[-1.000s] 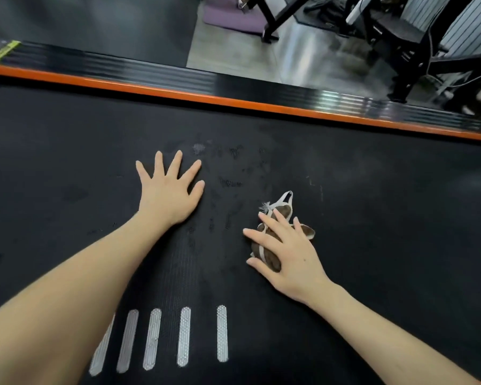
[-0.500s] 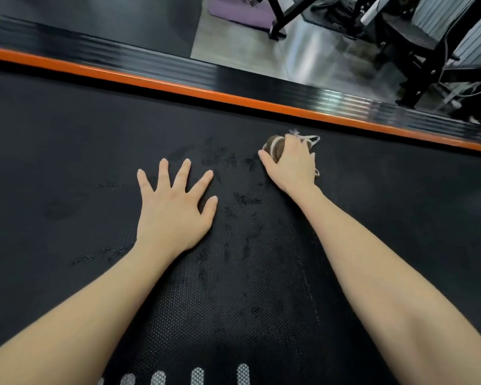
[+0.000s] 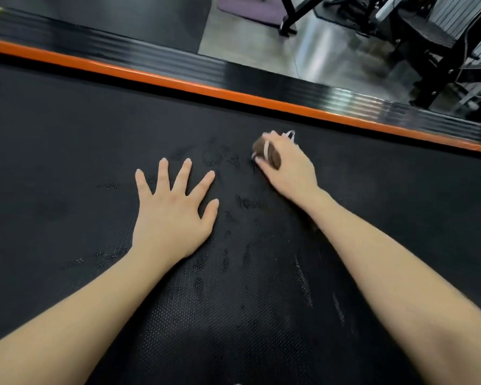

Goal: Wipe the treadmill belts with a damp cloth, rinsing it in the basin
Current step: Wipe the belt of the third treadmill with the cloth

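1. One black belt (image 3: 67, 162) fills most of the view. One orange strip (image 3: 178, 81) runs along its far edge.
2. Two bare hands lie on the belt. The left hand (image 3: 172, 215) rests palm down, well short of the strip. Its five fingers (image 3: 181, 176) are straight, spread wide and hold nothing.
3. The right hand (image 3: 292, 168) lies nearer the strip. Its fingers curl over one cloth (image 3: 270, 155) and press it onto the belt; blur hides the fingertips.
4. The cloth is a brown wad with pale edging, and one pale loop pokes out on the strip side.
5. Several damp, dark patches (image 3: 245, 202) mark the belt between the hands, short of the strip.
6. Beyond the strip lies one ribbed black rail (image 3: 150, 59). Past it is grey floor (image 3: 317, 51) with one purple mat (image 3: 250, 9) and black machine frames (image 3: 433, 79).
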{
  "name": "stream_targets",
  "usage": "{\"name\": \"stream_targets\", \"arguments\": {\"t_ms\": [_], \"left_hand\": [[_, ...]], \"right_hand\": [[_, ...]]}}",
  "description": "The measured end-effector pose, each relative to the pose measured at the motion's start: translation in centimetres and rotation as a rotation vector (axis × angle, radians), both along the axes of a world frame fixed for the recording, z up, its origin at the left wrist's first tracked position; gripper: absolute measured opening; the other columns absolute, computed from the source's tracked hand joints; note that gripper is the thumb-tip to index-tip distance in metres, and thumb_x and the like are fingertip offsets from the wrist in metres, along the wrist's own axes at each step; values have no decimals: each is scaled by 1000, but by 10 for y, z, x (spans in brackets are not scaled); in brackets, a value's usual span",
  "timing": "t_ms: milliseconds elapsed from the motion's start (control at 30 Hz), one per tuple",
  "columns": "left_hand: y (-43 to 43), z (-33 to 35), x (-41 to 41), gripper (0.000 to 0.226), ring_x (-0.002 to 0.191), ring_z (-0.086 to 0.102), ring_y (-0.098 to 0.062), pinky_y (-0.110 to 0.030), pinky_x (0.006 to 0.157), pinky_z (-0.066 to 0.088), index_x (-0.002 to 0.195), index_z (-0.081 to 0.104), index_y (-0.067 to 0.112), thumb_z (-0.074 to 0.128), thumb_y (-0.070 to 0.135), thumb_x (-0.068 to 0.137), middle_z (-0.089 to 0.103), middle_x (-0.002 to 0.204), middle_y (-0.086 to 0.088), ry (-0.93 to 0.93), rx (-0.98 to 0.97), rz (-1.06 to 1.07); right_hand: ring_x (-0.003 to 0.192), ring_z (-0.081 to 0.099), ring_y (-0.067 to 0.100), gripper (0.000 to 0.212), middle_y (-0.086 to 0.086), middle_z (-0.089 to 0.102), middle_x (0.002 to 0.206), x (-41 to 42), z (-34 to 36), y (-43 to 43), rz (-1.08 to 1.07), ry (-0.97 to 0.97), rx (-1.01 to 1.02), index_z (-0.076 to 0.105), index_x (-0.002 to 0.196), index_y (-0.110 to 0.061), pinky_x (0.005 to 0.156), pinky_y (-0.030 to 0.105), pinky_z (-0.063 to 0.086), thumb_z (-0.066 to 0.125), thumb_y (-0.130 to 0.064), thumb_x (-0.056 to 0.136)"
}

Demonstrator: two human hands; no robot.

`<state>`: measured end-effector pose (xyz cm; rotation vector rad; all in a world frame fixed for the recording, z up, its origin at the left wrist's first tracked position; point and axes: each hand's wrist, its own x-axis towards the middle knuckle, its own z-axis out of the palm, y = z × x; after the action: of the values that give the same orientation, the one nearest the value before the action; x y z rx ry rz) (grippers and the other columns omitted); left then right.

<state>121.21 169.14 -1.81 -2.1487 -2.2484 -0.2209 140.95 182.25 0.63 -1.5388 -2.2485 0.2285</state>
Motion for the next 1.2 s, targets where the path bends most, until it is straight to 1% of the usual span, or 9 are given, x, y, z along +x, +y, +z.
{"name": "stream_targets", "arguments": {"t_ms": [167, 367, 533, 767, 867, 967, 1067, 1133, 1200], "left_hand": [[1, 1, 1, 67, 145, 11, -37, -62, 112, 7, 148, 20, 42, 2, 62, 87, 21, 157, -4, 26, -7, 10], [0, 3, 2, 69, 146, 6, -34, -60, 113, 3, 148, 16, 43, -2, 63, 84, 16, 159, -2, -1, -17, 11], [0, 5, 3, 69, 147, 0, -32, -59, 114, -2, 148, 11, 46, -3, 63, 83, 10, 160, 0, -36, -21, 24], [-1, 7, 3, 61, 146, -7, -33, -60, 113, -2, 149, 3, 44, 1, 60, 90, 1, 161, -1, -10, -72, 12], [-1, 7, 3, 59, 146, -7, -34, -61, 113, -3, 149, 3, 43, 9, 59, 93, 1, 161, -1, -10, -86, 4], [-1, 7, 2, 58, 146, -6, -35, -61, 113, -3, 150, 6, 42, 12, 59, 94, 4, 160, -2, -23, -71, 0], [0, 6, 1, 58, 146, -4, -35, -61, 113, -3, 149, 7, 43, 12, 59, 94, 5, 160, -3, -17, -68, -2], [-1, 6, 1, 58, 146, -3, -34, -61, 113, -2, 149, 9, 44, 12, 59, 94, 6, 160, -2, -19, -59, -1], [1, 8, -1, 56, 146, -2, -33, -60, 113, -2, 149, 11, 44, 14, 58, 95, 7, 160, -2, -32, -66, -2]], "right_hand": [[110, 52, 34, 42, 10, 58, 118, -42, -4, 64, -294, -110, 99, 52, 119, -15, 96, 45, 40, 51, -44, 90], [115, 50, 29, 36, 3, 53, 128, -15, -2, 71, -108, -14, 55, 51, 124, -23, 96, 39, 38, 56, -37, 91], [118, 47, 31, 28, 1, 54, 122, -13, -2, 73, -220, -36, 60, 54, 115, -23, 103, 56, 31, 55, -37, 90], [128, 46, 32, 44, 8, 53, 136, 23, 1, -94, 144, -26, 91, 55, 128, -20, 102, 53, 40, 62, -30, 85], [136, 36, 30, 53, 6, 44, 145, 55, -3, -187, 402, -130, 46, 45, 133, -27, 109, 54, 28, 55, -35, 82], [137, 35, 27, 57, 4, 42, 146, 64, 3, -181, 582, -183, 35, 42, 134, -30, 110, 56, 25, 56, -34, 79], [137, 33, 33, 54, 8, 42, 146, 9, -1, -96, 351, -141, 59, 47, 135, -27, 109, 59, 23, 63, -26, 83], [135, 35, 33, 46, 7, 45, 143, -35, -4, -47, 61, -106, 14, 50, 133, -28, 109, 55, 27, 58, -37, 89], [126, 45, 32, 43, 8, 53, 134, -51, -4, -43, -31, -95, 62, 55, 127, -24, 105, 50, 34, 57, -41, 88]]}}
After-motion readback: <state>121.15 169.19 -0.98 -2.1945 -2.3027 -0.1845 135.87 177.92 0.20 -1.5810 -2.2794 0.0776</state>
